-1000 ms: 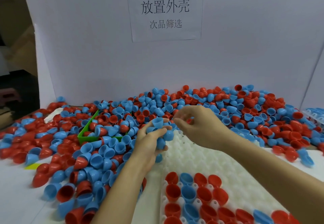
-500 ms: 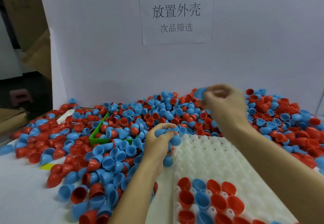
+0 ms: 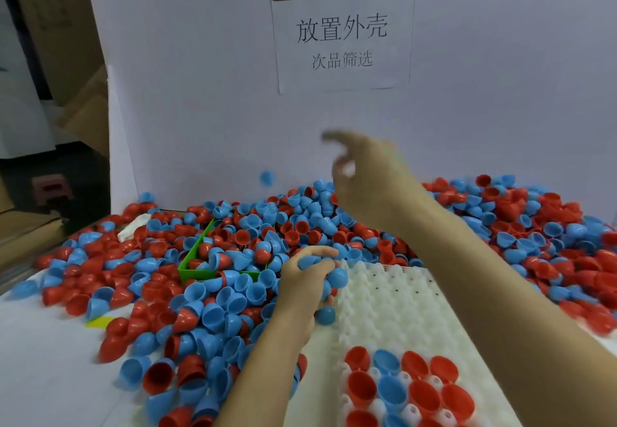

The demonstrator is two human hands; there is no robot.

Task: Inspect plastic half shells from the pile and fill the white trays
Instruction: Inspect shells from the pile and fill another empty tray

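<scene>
Left hand [image 3: 309, 281]: fingers curled round a clutch of blue half shells [image 3: 335, 276], at the far-left corner of the white tray [image 3: 394, 299]; one blue shell sits just below the hand at 6 o'clock.
Right hand [image 3: 370, 176]: raised above the pile, blurred; fingers loosely spread, nothing seen in them, though blur makes this uncertain.
Airborne shell [image 3: 267, 178]: single blue half shell in mid-air against the white backboard [image 3: 200, 92], at 9 o'clock from the right hand, clear of the fingers.
Pile [image 3: 500, 226]: red and blue half shells heaped on the table [image 3: 40, 360], wrapping the tray from 9 o'clock round to 3 o'clock.
Tray contents: red and blue shells [image 3: 400, 383] seated open side up in the near rows; far rows bare.
Green bin [image 3: 195, 268]: half buried in the pile at 10 o'clock from the left hand, shells inside it.
Paper sign [image 3: 342, 32]: on the backboard at 12 o'clock, printed characters.
Yellow tag [image 3: 100, 321]: flat on the table at the pile's left edge.
</scene>
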